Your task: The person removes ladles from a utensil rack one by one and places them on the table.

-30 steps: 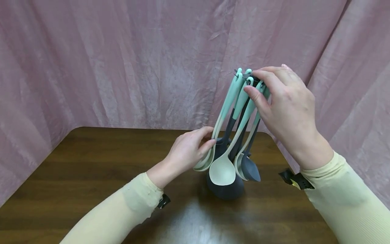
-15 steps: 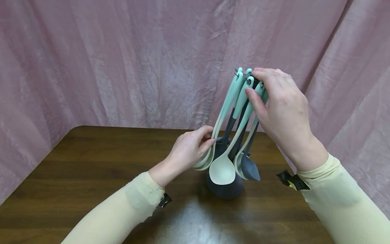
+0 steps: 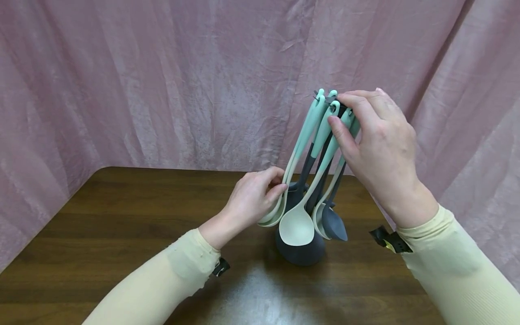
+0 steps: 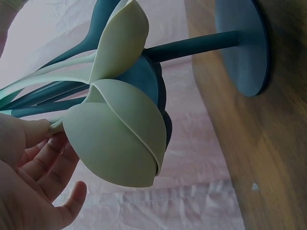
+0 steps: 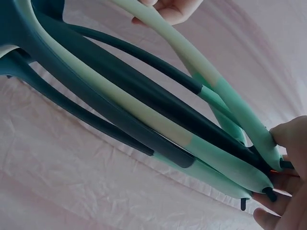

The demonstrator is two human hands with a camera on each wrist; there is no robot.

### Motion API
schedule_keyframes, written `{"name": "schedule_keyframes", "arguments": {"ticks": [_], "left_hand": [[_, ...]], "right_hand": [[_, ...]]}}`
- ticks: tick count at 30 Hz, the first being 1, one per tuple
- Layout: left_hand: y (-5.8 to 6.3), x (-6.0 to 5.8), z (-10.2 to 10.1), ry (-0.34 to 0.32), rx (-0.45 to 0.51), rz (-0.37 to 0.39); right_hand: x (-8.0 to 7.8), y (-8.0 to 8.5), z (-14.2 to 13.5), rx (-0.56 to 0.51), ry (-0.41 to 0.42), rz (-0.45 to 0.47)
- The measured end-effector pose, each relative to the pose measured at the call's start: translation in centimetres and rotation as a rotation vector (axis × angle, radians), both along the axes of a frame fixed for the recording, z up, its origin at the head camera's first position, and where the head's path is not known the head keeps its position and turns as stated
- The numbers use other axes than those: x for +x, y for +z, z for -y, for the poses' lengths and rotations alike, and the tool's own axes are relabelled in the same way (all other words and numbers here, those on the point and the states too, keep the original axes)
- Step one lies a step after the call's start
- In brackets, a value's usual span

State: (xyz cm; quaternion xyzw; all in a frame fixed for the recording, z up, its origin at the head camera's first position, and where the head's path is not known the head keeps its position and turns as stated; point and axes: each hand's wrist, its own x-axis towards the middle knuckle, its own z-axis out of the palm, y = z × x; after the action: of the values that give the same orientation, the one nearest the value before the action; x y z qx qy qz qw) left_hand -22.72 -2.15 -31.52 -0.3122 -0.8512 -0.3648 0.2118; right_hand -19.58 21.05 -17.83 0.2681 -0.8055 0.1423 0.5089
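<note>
In the head view, the utensil stand (image 3: 300,253) is standing on the wooden table (image 3: 142,225), right of the frame's centre, with utensils hanging around it. The left hand (image 3: 253,194), near the middle, is pinching thumb and fingers together on the thin neck of a pale ladle (image 4: 108,143); in the left wrist view its little finger is staying clear, at lower left. The right hand (image 3: 382,140), at upper right, is curving its thumb and fingers around the stand's hooked top, its thumb touching a mint handle (image 5: 247,117) at the right of the right wrist view. A cream spoon (image 3: 297,227) is hanging in front, beside a grey ladle (image 3: 334,223).
</note>
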Motion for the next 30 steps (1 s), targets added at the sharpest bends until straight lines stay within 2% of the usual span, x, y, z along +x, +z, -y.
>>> {"name": "schedule_keyframes", "arguments": {"ticks": [5, 16, 30], "left_hand": [[0.20, -0.03, 0.09, -0.009, 0.001, 0.015], [0.55, -0.09, 0.34, 0.017, -0.002, 0.053], [0.77, -0.09, 0.82, 0.023, 0.018, 0.085]], "right_hand": [[0.03, -0.14, 0.04, -0.024, -0.026, 0.014], [-0.26, -0.30, 0.02, -0.035, -0.057, 0.024], [-0.02, -0.28, -0.07, 0.005, -0.076, 0.013]]}}
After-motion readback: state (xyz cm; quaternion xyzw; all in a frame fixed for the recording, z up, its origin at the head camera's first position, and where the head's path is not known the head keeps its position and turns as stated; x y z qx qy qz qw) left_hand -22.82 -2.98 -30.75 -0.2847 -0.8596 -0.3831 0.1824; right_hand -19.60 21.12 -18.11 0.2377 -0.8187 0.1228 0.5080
